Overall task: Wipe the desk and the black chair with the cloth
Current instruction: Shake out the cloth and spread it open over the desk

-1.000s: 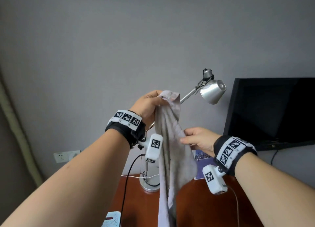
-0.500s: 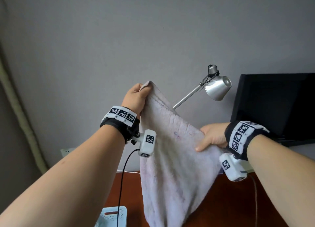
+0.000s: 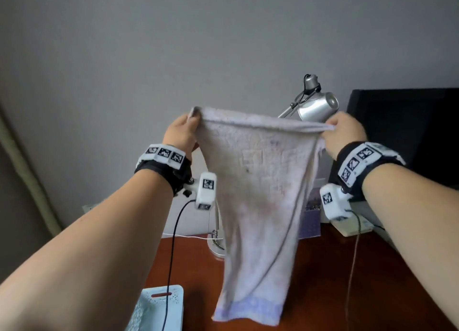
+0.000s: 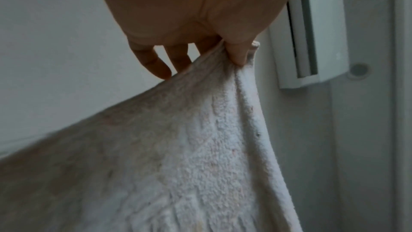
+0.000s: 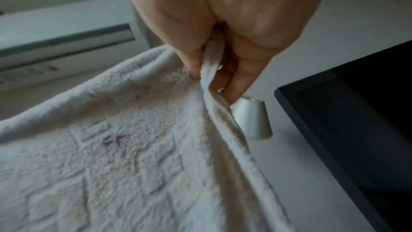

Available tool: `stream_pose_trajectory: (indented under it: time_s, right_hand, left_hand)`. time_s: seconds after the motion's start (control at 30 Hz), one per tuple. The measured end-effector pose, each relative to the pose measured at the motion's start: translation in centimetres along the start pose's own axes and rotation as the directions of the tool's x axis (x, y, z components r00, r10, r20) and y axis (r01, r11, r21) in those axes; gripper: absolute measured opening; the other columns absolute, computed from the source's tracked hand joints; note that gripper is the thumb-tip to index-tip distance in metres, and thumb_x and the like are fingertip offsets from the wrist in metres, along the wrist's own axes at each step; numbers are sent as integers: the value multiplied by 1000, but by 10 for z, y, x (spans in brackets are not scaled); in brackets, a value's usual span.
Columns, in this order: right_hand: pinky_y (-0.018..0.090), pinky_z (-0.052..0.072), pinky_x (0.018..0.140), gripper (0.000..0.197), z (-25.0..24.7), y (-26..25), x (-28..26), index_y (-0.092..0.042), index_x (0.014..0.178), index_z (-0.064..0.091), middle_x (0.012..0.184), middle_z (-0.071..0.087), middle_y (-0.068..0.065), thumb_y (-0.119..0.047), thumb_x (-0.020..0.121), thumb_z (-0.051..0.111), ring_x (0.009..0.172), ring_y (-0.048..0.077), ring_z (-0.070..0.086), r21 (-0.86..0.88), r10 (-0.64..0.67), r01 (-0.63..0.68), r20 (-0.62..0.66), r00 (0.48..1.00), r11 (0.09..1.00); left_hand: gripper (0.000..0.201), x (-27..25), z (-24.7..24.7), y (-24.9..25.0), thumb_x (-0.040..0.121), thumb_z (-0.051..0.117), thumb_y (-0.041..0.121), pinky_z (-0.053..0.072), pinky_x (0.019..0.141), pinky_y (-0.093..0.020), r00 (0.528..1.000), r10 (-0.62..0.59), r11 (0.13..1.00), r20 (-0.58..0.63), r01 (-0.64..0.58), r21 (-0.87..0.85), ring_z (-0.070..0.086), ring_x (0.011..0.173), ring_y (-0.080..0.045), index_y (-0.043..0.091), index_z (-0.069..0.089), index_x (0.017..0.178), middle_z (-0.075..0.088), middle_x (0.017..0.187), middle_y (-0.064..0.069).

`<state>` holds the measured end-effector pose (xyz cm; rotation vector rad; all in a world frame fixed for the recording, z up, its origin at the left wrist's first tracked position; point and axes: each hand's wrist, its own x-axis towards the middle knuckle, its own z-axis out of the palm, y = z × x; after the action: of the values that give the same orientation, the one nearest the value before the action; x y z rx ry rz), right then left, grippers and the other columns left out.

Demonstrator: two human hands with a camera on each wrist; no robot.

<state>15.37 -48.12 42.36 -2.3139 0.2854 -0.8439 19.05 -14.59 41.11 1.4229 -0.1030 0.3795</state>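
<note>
Two hands hold a cloth spread above a wooden desk.
Left hand and right hand each pinch a top corner; its long axis hangs downward, hiding most of a silver lamp beside a dark monitor.

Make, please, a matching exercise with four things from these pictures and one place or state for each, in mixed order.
1. cloth
2. desk lamp
3. basket
4. monitor

a. on the desk, bottom left
b. black, at the right
c. stretched between the left hand and right hand
d. silver, behind the cloth

Pairs: 1-c, 2-d, 3-a, 4-b
</note>
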Motion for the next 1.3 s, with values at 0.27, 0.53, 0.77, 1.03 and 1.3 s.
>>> stream_pose_trajectory:
  time_s: [0.27,0.53,0.77,1.03,1.3]
  right_hand:
    - [23,39,55,16,-65,-28,19,-17,100,67,91,65,5,-10,89,59,73,22,53,74,-136,142,-86,987,987]
    - [39,57,76,20,-74,31,-9,-16,90,68,92,68,11,-3,80,79,88,26,68,275,-10,-149,505,863,950]
    - [45,57,93,20,-78,52,-25,-3,103,65,109,70,19,0,85,74,109,35,68,405,-18,-277,590,807,872]
    - [48,52,103,65,-75,57,-41,15,133,52,127,66,27,-28,90,71,118,35,66,518,-56,-412,670,740,750]
    - [47,53,89,11,-56,52,-41,-11,93,63,91,66,10,-20,100,63,92,28,64,579,-2,-245,393,920,777]
  left_hand:
    - [24,6,20,57,102,62,42,46,83,-42,993,119,957,20,-109,-268,53,95,-24,19,65,99,54,102,-9]
    - [15,-20,9,2,101,66,28,52,77,-38,997,-22,974,76,38,-221,64,87,-22,18,68,91,67,94,-5]
    - [14,-35,11,-14,98,70,30,52,75,-35,999,-42,978,20,45,-206,66,86,-20,21,68,87,68,91,-2]
    - [16,-33,9,-26,92,73,36,49,82,-36,999,-38,993,-39,33,-114,62,88,-17,24,72,82,65,89,0]
    - [25,-33,10,-30,77,75,53,43,79,-41,996,-64,998,-63,64,-5,56,89,-21,30,72,69,58,91,-5]
